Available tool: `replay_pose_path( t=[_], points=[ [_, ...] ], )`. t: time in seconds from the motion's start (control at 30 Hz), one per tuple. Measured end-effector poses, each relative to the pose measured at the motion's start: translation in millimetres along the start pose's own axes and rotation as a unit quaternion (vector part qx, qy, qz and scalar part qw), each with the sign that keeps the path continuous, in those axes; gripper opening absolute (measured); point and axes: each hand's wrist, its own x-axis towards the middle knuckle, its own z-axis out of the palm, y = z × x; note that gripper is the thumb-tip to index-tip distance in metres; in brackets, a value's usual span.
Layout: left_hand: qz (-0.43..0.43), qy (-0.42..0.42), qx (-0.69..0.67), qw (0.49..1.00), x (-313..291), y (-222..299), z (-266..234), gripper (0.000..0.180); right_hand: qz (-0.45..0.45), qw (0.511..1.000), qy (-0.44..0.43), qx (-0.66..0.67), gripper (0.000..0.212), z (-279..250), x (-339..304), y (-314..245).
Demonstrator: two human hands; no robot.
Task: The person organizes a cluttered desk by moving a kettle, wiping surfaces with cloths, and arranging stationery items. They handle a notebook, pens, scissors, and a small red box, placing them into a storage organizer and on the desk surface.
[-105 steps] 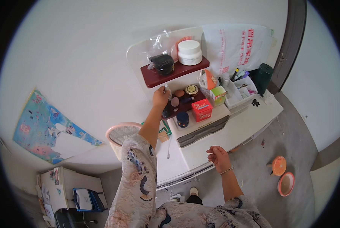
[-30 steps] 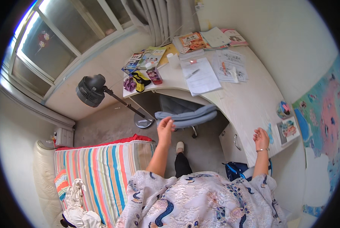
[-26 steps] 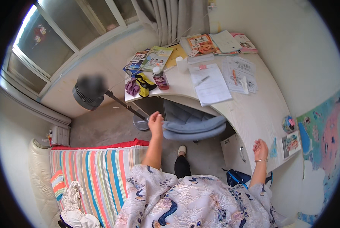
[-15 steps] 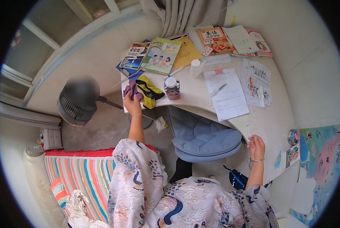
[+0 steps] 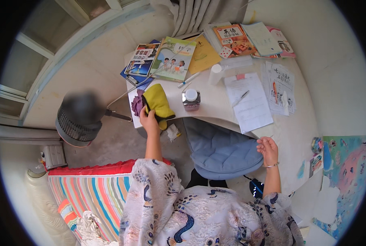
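Observation:
My left hand (image 5: 149,119) is closed on the edge of a yellow-and-black cloth (image 5: 158,100), lifted at the desk's left front corner. Beside it lies a crumpled purple cloth (image 5: 137,102), close to my fingers. To the right of the cloth stands a squat clear jar (image 5: 191,100) with a white lid and dark contents. My right hand (image 5: 267,151) hovers by the desk's curved front edge, fingers curled together; whatever they may pinch is too small to make out. Papers with a pen (image 5: 241,98) on top lie just beyond that hand.
Books (image 5: 174,59) and workbooks (image 5: 234,39) line the back of the white desk (image 5: 207,108). A white bottle (image 5: 215,74) stands mid-desk. Below sits a blue cushioned chair (image 5: 226,158). A dark fan (image 5: 78,119) is at left, near a striped bed (image 5: 97,197).
My left hand has gone from the purple cloth to the yellow-and-black cloth, which is now raised and turned. My right hand has shifted slightly left and up.

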Motion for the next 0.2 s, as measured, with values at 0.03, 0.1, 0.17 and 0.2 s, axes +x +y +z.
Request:
replay_pose_path(
  t=[0.03,0.1,0.17,0.2],
  points=[
    [-0.037,-0.005,-0.088,0.995,-17,15,-7,0.031,0.002,1.0,-0.015,-0.003,0.019,4,-3,4],
    [-0.103,-0.059,-0.184,0.976,-50,31,-18,0.035,0.009,0.999,-0.032,-0.016,0.02,12,-17,8],
    [-0.133,-0.066,-0.222,0.964,-90,48,-12,0.038,0.018,0.995,-0.099,-0.005,0.022,29,-28,22],
    [-0.143,-0.11,-0.241,0.954,-108,48,-13,0.045,0.031,0.991,-0.13,-0.008,0.024,40,-33,30]
  ],
)
